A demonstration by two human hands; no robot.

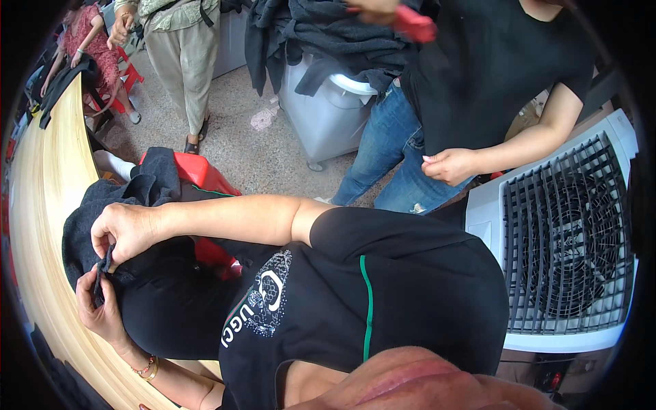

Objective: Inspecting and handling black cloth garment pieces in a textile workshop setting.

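In the head view, I have a dark grey cloth over my lap, at the left, its left side against the wooden table. My right hand pinches a narrow fold of it, thumb and forefinger together; just nearer, my left hand clamps the same fold, some fingertips hidden behind the cloth. Where the cloth ends and my black trousers begin is hard to make out. My cloth and arm partly cover a red stool. Farther off, a heap of dark cloths is cut by the far edge; beside it a co-worker holds something red, too blurred to name.
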